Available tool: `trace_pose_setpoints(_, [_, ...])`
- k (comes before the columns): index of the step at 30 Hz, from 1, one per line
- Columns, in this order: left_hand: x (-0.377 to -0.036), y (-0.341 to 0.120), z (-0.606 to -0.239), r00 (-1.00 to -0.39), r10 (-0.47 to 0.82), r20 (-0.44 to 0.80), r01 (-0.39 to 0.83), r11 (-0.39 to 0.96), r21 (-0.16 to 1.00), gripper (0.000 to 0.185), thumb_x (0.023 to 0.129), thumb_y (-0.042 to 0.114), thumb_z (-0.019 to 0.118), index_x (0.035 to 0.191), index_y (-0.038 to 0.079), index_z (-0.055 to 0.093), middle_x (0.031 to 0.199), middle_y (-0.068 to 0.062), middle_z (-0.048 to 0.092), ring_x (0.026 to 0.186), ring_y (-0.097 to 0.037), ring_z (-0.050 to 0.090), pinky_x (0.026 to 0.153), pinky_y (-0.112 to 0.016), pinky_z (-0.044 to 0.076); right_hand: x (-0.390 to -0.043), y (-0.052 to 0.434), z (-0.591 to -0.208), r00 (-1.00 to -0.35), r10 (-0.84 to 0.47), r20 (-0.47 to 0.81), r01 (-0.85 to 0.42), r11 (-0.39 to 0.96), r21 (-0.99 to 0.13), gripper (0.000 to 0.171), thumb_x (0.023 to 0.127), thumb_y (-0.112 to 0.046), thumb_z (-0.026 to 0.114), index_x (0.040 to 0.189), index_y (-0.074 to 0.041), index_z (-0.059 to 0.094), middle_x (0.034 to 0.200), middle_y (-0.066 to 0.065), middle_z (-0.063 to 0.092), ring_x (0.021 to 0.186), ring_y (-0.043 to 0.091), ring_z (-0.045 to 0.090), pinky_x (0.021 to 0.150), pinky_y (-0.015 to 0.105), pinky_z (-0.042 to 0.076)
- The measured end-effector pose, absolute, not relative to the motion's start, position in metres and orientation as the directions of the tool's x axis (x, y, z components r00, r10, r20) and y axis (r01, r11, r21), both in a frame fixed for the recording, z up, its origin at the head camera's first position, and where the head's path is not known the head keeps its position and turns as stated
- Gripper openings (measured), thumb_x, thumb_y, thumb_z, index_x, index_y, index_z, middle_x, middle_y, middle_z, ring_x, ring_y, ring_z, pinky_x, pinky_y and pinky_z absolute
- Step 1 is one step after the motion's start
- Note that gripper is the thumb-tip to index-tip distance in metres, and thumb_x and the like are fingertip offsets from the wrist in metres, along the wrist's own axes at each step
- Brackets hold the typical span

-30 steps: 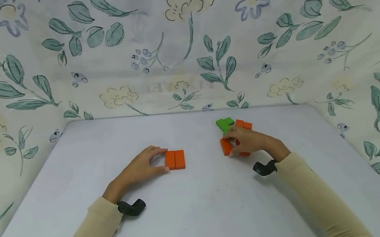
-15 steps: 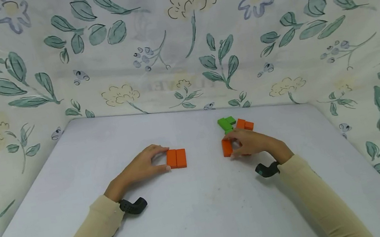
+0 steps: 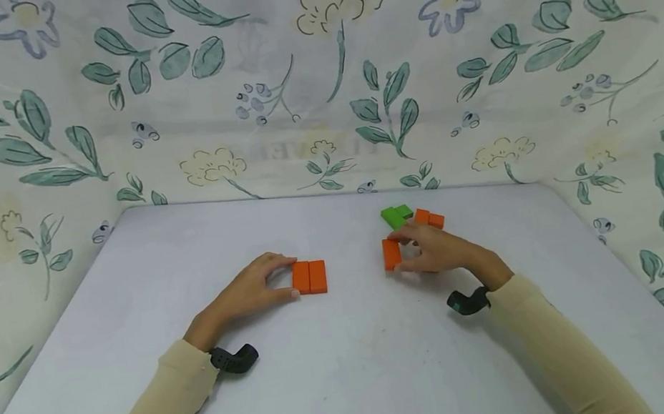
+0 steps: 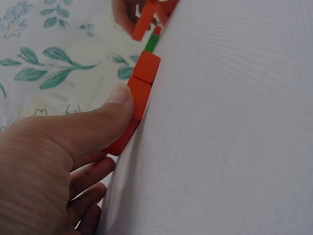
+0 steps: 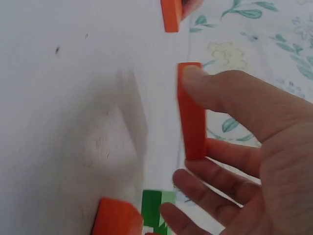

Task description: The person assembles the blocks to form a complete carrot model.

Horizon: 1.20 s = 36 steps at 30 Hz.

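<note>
Two orange blocks (image 3: 308, 277) lie side by side on the white table (image 3: 346, 378). My left hand (image 3: 286, 279) holds their left end between thumb and fingers; in the left wrist view the thumb (image 4: 117, 105) presses on the near orange block (image 4: 139, 95). My right hand (image 3: 403, 253) pinches a single orange block (image 3: 391, 253) between thumb and fingers, low over the table; the right wrist view shows this orange block (image 5: 191, 112) under the thumb. Behind that hand lie green blocks (image 3: 396, 215) and more orange blocks (image 3: 429, 218).
Flowered cloth walls (image 3: 314, 94) close the table in at the back and on both sides. A black wrist mount (image 3: 234, 358) sits under my left wrist, and another black wrist mount (image 3: 467, 301) under my right.
My right hand has drawn one orange block out of the pile and shifted it a little to the left. The left hand and its two blocks have stayed put.
</note>
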<state>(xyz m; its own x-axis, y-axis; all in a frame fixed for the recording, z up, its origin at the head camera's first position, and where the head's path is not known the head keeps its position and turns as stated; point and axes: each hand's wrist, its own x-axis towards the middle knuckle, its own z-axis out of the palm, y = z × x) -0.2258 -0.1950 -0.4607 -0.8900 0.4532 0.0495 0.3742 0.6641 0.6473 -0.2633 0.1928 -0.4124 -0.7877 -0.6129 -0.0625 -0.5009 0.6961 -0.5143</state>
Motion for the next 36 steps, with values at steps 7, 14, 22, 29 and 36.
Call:
trace_pose_setpoints(7, [-0.227,-0.197,-0.461,-0.888,0.457,0.053,0.38,0.662,0.646,0.067,0.087,0.042,0.076,0.145,0.016,0.054,0.148,-0.014,0.049,0.139,-0.035,0.043,0.114,-0.058,0.037,-0.256,0.177,-0.409,-0.802,-0.596,0.044,-0.516,0.654,-0.553,0.058,0.088,-0.027,0.076,0.137,-0.003,0.056,0.128,0.014,0.06,0.114,0.029,0.06,0.097,0.047,0.055])
trace_pose_setpoints(14, [-0.228,-0.198,-0.462,-0.888,0.456,0.053,0.379,0.663,0.645,0.067,0.086,0.044,0.076,0.144,0.018,0.054,0.147,-0.012,0.049,0.139,-0.033,0.044,0.115,-0.058,0.037,-0.246,0.155,-0.416,-0.789,-0.613,0.049,-0.507,0.604,-0.616,0.054,0.087,-0.027,0.077,0.133,-0.005,0.058,0.127,0.012,0.059,0.112,0.026,0.06,0.096,0.045,0.055])
trace_pose_setpoints(22, [-0.228,-0.196,-0.465,-0.885,0.46,0.066,0.389,0.654,0.649,0.067,0.086,0.044,0.077,0.144,0.018,0.054,0.143,-0.009,0.052,0.136,-0.03,0.046,0.114,-0.056,0.038,-0.236,0.134,-0.417,-0.769,-0.633,0.094,-0.546,0.572,-0.613,0.052,0.087,-0.02,0.075,0.133,-0.003,0.058,0.123,0.011,0.058,0.106,0.025,0.062,0.095,0.043,0.056])
trace_pose_setpoints(29, [-0.227,-0.195,-0.465,-0.889,0.452,0.07,0.39,0.671,0.631,0.066,0.086,0.043,0.077,0.143,0.018,0.055,0.143,-0.01,0.053,0.137,-0.032,0.047,0.114,-0.057,0.039,-0.24,0.119,-0.424,-0.734,-0.672,0.099,-0.587,0.554,-0.59,0.051,0.088,-0.022,0.074,0.133,-0.004,0.057,0.12,0.01,0.057,0.104,0.021,0.062,0.093,0.037,0.057])
trace_pose_setpoints(36, [-0.227,-0.194,-0.462,-0.887,0.458,0.06,0.389,0.672,0.63,0.065,0.087,0.041,0.077,0.143,0.017,0.055,0.143,-0.012,0.052,0.137,-0.033,0.046,0.114,-0.057,0.039,-0.24,0.105,-0.435,-0.735,-0.664,0.135,-0.596,0.539,-0.594,0.052,0.086,-0.022,0.076,0.131,-0.003,0.058,0.118,0.01,0.057,0.1,0.02,0.06,0.089,0.033,0.056])
